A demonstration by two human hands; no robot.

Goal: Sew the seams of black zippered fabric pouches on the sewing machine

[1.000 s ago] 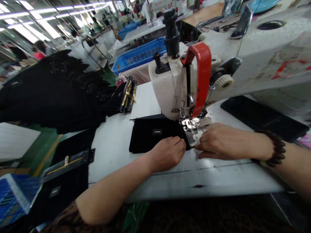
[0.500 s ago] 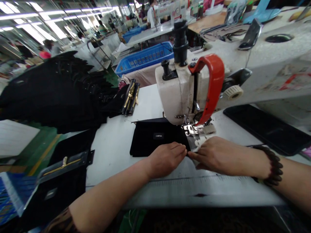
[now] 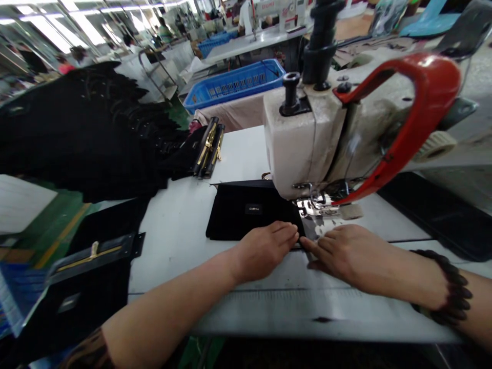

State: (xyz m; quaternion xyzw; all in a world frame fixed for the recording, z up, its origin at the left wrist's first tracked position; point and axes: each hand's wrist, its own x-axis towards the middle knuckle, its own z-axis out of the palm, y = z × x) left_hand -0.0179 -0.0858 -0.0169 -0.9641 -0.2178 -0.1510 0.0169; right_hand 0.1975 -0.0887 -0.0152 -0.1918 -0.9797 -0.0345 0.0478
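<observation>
A flat black fabric pouch piece with a small label reading CARPISA lies on the sewing machine's bed, its right edge by the presser foot. My left hand bends over its lower right corner, fingers pressed together on the cloth. From the other side my right hand, with curled fingers and a bead bracelet at the wrist, grips the edge at that corner. Both hands' fingertips almost meet there. The sewing machine head, with a red curved guard, stands just beyond them.
Left of the bed lies a large heap of black fabric pieces, with more zippered black pieces hanging nearer me. Two gold-zipped strips rest at the bed's far left. Behind are a blue basket, and at right a dark flat case.
The view has moved closer to the machine head, which looks larger. Both hands keep their hold at the piece's lower right corner, and the piece stays almost in place by the presser foot.
</observation>
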